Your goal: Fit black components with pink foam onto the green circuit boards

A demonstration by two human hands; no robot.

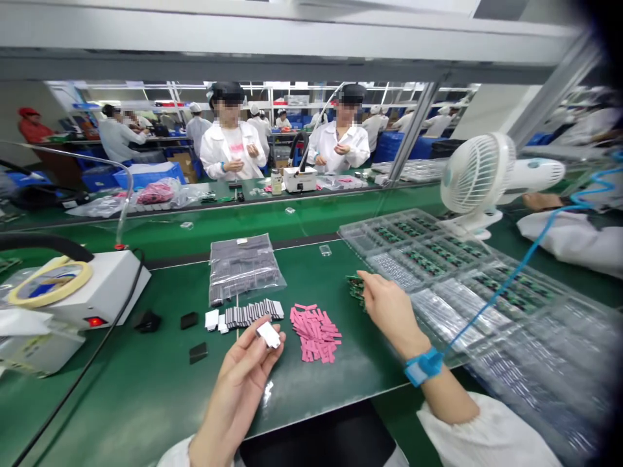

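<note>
My left hand is closed round a small white rectangular piece, pinched between thumb and fingers above the bench. At the right, my right hand bends down over a few small green circuit boards, its fingertips closed on one and partly hidden. A blue wrist strap circles that wrist. Between the hands lies a heap of pink strips. Just beyond my left hand, a row of white-and-dark pieces lies overlapped on the green bench.
A clear bag of dark pieces lies behind the row. Clear trays holding circuit boards cover the right side, near a white fan. A blue coiled cord crosses them. A white box with a red switch stands left. Co-workers sit opposite.
</note>
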